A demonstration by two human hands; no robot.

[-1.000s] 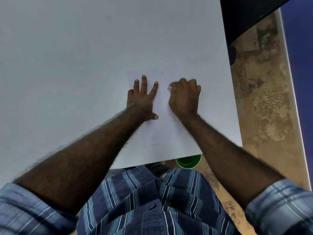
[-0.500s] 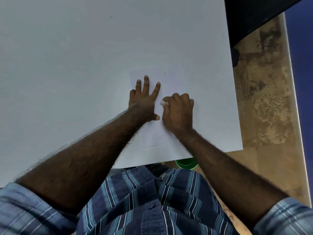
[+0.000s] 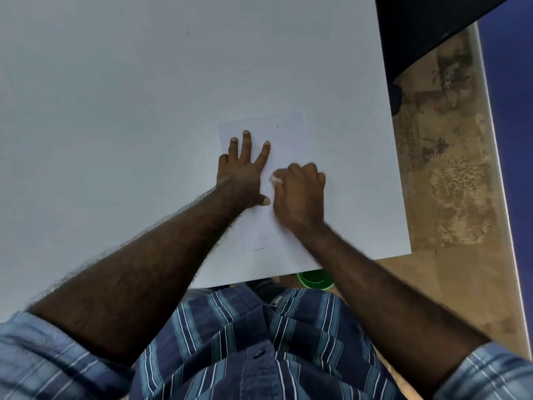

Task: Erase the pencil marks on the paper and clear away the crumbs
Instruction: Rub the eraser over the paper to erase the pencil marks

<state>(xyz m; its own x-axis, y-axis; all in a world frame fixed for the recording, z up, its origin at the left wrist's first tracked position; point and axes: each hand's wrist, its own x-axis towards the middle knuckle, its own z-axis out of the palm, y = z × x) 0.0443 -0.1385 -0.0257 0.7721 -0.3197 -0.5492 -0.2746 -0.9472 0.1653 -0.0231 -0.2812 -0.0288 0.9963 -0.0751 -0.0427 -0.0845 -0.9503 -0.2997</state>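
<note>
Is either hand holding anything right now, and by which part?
The right hand is curled around a small white eraser, only its tip showing past the fingers. The left hand holds nothing; it lies flat on the white paper sheet.

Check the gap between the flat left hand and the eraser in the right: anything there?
Head view: only bare paper separates the left hand from the eraser pinched in the right hand.
</note>
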